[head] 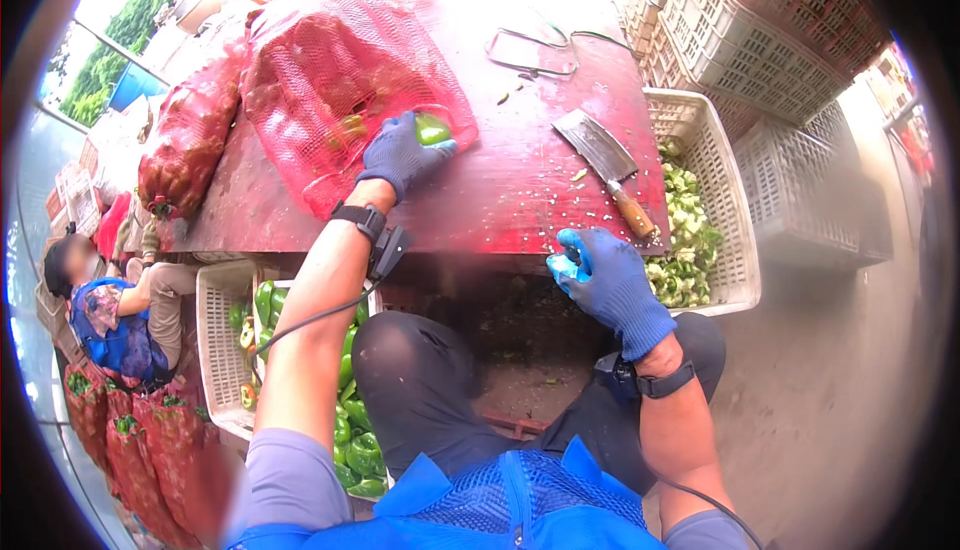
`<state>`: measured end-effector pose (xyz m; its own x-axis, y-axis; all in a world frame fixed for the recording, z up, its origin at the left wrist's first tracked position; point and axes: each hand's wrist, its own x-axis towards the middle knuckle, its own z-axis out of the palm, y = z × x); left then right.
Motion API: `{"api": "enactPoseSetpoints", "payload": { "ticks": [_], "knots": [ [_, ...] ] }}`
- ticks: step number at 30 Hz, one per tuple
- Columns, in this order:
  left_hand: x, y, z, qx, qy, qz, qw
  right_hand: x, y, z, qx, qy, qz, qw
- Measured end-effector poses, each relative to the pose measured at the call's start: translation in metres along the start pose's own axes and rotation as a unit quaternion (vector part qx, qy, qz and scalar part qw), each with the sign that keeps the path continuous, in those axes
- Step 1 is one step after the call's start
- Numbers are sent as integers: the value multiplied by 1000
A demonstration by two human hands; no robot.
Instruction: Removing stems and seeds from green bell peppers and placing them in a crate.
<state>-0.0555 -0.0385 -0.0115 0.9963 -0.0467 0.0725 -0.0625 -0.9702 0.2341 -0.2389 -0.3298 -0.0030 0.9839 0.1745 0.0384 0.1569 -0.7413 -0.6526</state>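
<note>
My left hand (pixel 405 151), in a blue knit glove with a coated palm, grips a green bell pepper (pixel 432 130) at the near right edge of a red mesh bag (pixel 337 62). Whether any netting lies over this pepper is hard to tell. Empty, with fingers curled and thumb apart, my right hand (pixel 611 276) hovers just off the table's front edge. A cleaver (pixel 600 149) with a wooden handle lies on the red tabletop (pixel 510 190) beyond it. Pale seeds are scattered around the blade.
Right of the table, a white crate (pixel 739 250) holds pale green pepper pieces (pixel 681 227). Whole green peppers (pixel 360 452) fill a crate by my left leg. Stacked crates (pixel 750 40) rise at right. Another person (pixel 124 310) sits at left near full mesh bags (pixel 165 452).
</note>
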Motion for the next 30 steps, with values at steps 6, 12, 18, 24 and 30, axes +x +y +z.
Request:
{"api": "enactPoseSetpoints", "payload": {
  "ticks": [6,12,18,24,30],
  "knots": [
    [24,17,0,13,-29,-101,994,-2,7,-8,1,15,5,1000],
    [5,0,-4,43,-21,-79,996,-1,12,-13,-40,56,3,998],
    [-21,-1,3,53,8,19,998,1,32,-19,-83,123,34,988],
    [-13,9,-8,73,23,32,997,4,28,-32,-102,107,70,987],
    [3,10,7,-17,76,21,997,28,56,-40,-216,107,39,970]
  ]
}}
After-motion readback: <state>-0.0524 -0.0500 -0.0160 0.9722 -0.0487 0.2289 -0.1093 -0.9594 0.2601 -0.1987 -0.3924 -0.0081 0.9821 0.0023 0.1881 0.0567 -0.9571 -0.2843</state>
